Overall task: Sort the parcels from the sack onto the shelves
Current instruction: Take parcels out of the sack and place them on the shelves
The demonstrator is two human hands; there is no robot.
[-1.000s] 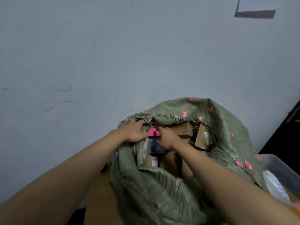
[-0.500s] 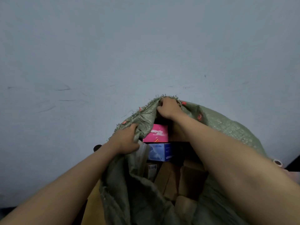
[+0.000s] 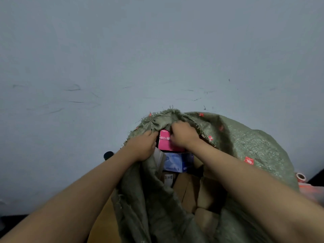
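Since the pink box [image 3: 164, 143] sits at the far end of the green woven sack [image 3: 245, 148], the right hand [image 3: 184, 135], fingers curled onto it, should lift straight out while the left hand [image 3: 142, 148], gripping the rim, holds the mouth wide.

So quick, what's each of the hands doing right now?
Left hand: gripping the green sack edge.
Right hand: fingers curled at the pink box; whether it grips it cannot be told.

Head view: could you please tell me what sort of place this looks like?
Probably a parcel sorting or storage room: a woven green sack stuffed with cardboard parcels and a pink box, against a bare scuffed wall.
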